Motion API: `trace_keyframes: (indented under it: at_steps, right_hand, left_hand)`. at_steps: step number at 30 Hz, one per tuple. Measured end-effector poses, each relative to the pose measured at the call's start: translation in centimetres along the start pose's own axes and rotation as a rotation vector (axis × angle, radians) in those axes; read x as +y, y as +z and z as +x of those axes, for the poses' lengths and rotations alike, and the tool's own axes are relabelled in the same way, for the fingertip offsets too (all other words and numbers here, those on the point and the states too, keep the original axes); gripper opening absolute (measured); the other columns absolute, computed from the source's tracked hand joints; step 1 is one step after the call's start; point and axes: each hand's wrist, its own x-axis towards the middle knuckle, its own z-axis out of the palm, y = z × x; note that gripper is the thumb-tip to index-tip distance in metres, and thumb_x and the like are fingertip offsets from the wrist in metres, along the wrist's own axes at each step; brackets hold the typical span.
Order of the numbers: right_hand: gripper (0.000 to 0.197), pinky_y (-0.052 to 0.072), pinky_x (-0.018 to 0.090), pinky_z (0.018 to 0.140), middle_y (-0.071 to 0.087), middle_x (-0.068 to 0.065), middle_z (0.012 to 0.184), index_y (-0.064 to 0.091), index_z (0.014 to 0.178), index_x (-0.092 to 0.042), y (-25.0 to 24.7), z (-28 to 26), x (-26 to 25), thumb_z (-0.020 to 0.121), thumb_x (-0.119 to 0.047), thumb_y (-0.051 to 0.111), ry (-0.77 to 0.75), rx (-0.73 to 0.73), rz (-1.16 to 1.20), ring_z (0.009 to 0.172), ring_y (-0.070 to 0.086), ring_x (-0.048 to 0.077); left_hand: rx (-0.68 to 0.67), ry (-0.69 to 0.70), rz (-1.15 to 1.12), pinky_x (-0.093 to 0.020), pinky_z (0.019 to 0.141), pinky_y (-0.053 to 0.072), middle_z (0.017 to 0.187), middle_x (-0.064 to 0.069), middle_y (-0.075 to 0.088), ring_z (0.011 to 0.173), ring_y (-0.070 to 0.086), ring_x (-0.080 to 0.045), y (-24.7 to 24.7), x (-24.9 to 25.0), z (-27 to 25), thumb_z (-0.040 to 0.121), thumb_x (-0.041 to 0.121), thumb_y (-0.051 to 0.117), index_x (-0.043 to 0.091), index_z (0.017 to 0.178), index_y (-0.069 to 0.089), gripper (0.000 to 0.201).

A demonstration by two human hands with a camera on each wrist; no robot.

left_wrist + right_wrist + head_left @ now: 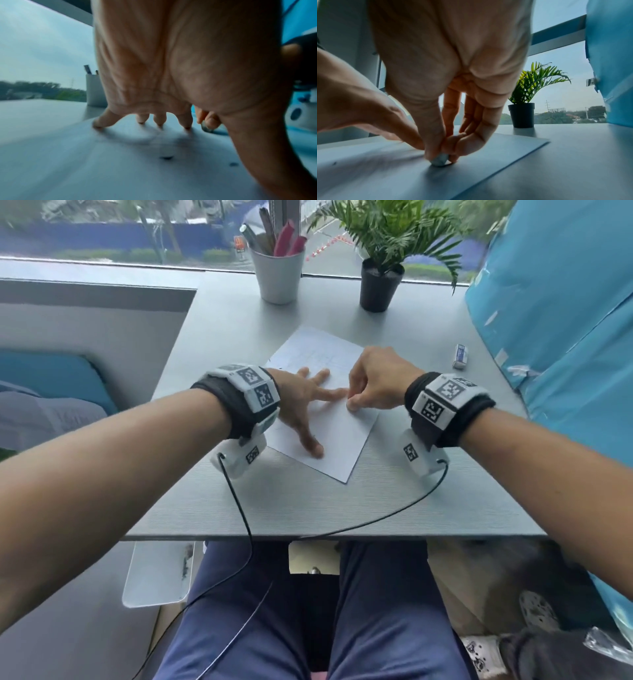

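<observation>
A grey worktop point(308, 508) runs up to a wide window point(102, 234) with trees and a road outside. A person sits at it with both forearms stretched over the near edge. The grip of the right hand point(380, 381) is closed: the thumb and forefinger, with the middle finger tucked in beside them, pinch a small pale eraser point(440, 161). They hold its rounded end down on a sheet of paper point(329, 453). The eraser touches the sheet close to its right edge, about halfway along.

Just beside it the left hand point(301, 402) lies open, its fingers point(99, 123) straight and spread, their tips pressing the paper flat. Its forefinger tip nearly meets the right thumb. The sheet lies askew in the middle of the worktop, one corner pointing toward the person. It has faint pencil lines on its far half and a few dark specks beneath the left palm.

To the right, well apart from the paper, a second eraser point(460, 356) in a printed sleeve lies on the worktop. At the far edge by the glass stand a white cup point(279, 273) of pens and markers and, near it, a small green plant point(380, 287) in a black pot. A blue plastic-wrapped bulk point(565, 302) fills the right side.
</observation>
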Motion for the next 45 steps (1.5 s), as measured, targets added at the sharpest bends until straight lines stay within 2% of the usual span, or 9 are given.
trace_keyframes:
  at_steps: [6,9,13,18,23,29,34,39,45]
  right_hand:
    - [0.005,0.044,0.016,0.051,0.069,0.001,0.072,0.074,0.069,-0.016,0.0,0.3,-0.2,0.07,-0.015,0.08,0.016,0.034,-0.008,0.064,0.061,0.011]
    - [0.011,0.038,0.016,0.049,0.064,-0.001,0.074,0.07,0.065,-0.017,1.4,-1.2,-1.9,0.072,-0.01,0.075,-0.047,0.056,0.015,0.069,0.062,0.014]
    - [0.006,0.038,0.012,0.054,0.06,-0.014,0.062,0.075,0.07,-0.018,1.8,-3.0,-3.3,0.072,-0.016,0.079,-0.198,-0.15,0.046,0.059,0.054,-0.003]
    - [0.006,0.038,0.017,0.051,0.061,-0.01,0.062,0.076,0.073,-0.018,-0.6,0.1,0.3,0.072,-0.021,0.081,-0.006,0.059,0.023,0.058,0.055,0.005]
    - [0.005,0.048,0.018,0.058,0.062,-0.011,0.067,0.076,0.071,-0.016,1.9,-2.9,-2.8,0.073,-0.014,0.08,-0.204,-0.11,0.049,0.065,0.057,0.001]
    - [0.005,0.039,0.017,0.053,0.062,-0.007,0.069,0.076,0.073,-0.018,-0.1,0.1,0.3,0.072,-0.021,0.08,-0.02,0.081,0.019,0.061,0.054,0.005]
    - [0.008,0.047,0.017,0.056,0.065,-0.013,0.064,0.076,0.069,-0.019,1.3,-2.7,-1.4,0.072,-0.021,0.083,-0.169,-0.135,0.05,0.061,0.06,0.0]
    - [0.007,0.041,0.019,0.057,0.062,-0.01,0.063,0.076,0.074,-0.017,-0.6,-0.1,1.7,0.072,-0.022,0.081,0.015,0.091,0.061,0.057,0.054,0.001]
    - [0.007,0.051,0.018,0.058,0.071,-0.006,0.069,0.078,0.075,-0.016,1.1,-2.8,-0.9,0.073,-0.021,0.082,-0.173,-0.116,0.057,0.061,0.062,0.002]
  left_hand:
    - [0.099,0.061,0.026,-0.068,0.115,-0.01,0.165,0.009,-0.019,0.152,-0.018,-0.022,0.6,0.6,0.2,0.054,0.084,0.071,0.044,0.156,-0.009,0.136]
    - [0.082,0.114,-0.042,-0.067,0.117,-0.005,0.165,0.01,-0.019,0.152,-0.018,-0.019,1.0,0.2,0.5,0.056,0.083,0.072,0.045,0.156,-0.003,0.13]
    - [0.051,0.112,-0.042,-0.075,0.112,-0.002,0.163,0.011,-0.023,0.15,-0.022,-0.02,0.9,0.3,0.5,0.052,0.083,0.073,0.05,0.154,0.008,0.126]
    - [0.044,0.063,-0.047,-0.071,0.115,-0.001,0.161,0.017,-0.026,0.15,-0.023,-0.015,1.0,0.4,0.6,0.053,0.084,0.072,0.052,0.151,-0.013,0.134]
    - [0.038,0.071,-0.007,-0.063,0.114,-0.004,0.163,0.008,-0.026,0.15,-0.023,-0.021,0.4,1.4,-0.1,0.064,0.076,0.073,0.044,0.157,0.004,0.12]
    - [0.043,0.017,-0.076,-0.068,0.117,0.005,0.162,0.012,-0.026,0.151,-0.022,-0.02,0.7,1.3,0.8,0.052,0.083,0.073,0.053,0.151,-0.012,0.134]
    - [0.046,0.014,-0.078,-0.069,0.117,0.005,0.162,0.009,-0.027,0.15,-0.022,-0.024,0.9,1.4,1.0,0.05,0.085,0.072,0.048,0.154,-0.009,0.137]
    - [0.061,-0.015,-0.085,-0.067,0.118,0.007,0.163,0.007,-0.026,0.151,-0.02,-0.025,0.8,2.1,0.8,0.054,0.083,0.072,0.046,0.153,-0.014,0.136]
    - [0.06,-0.005,-0.076,-0.067,0.118,0.006,0.163,0.005,-0.026,0.151,-0.021,-0.027,1.0,2.0,0.9,0.052,0.084,0.073,0.043,0.155,-0.011,0.139]
